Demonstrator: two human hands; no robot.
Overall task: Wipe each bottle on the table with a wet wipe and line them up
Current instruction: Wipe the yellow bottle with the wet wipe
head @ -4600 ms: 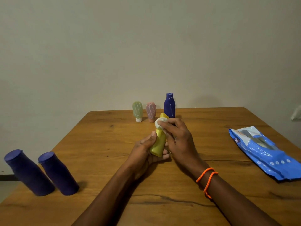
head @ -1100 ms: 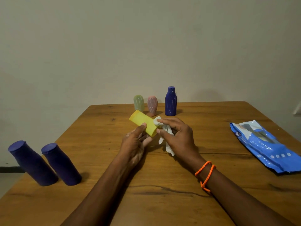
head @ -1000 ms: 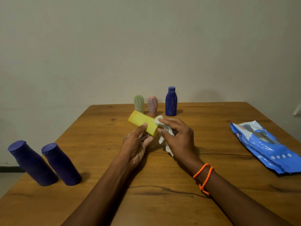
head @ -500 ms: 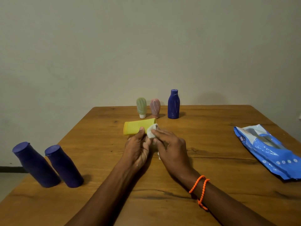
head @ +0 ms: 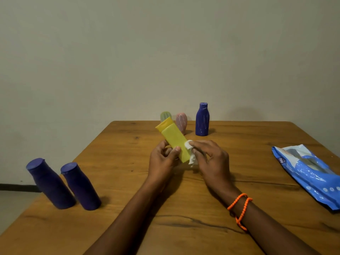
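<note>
My left hand [head: 162, 159] grips the lower end of a yellow bottle [head: 173, 138], which tilts up and to the left above the table's middle. My right hand [head: 211, 161] pinches a white wet wipe [head: 191, 154] against the bottle's right side. At the far edge stand a green bottle [head: 165, 115], partly hidden behind the yellow one, a pink bottle [head: 182, 122] and a dark blue bottle [head: 202, 119]. Two purple bottles [head: 49, 183] [head: 80, 185] stand side by side near the left edge.
A blue pack of wet wipes [head: 311, 173] lies at the right side of the wooden table [head: 184, 227]. A plain wall rises just behind the table's far edge.
The yellow bottle has swung from lying level, pointing left, to tilting up toward the far left. My right hand with the wipe has slid along to its right side.
</note>
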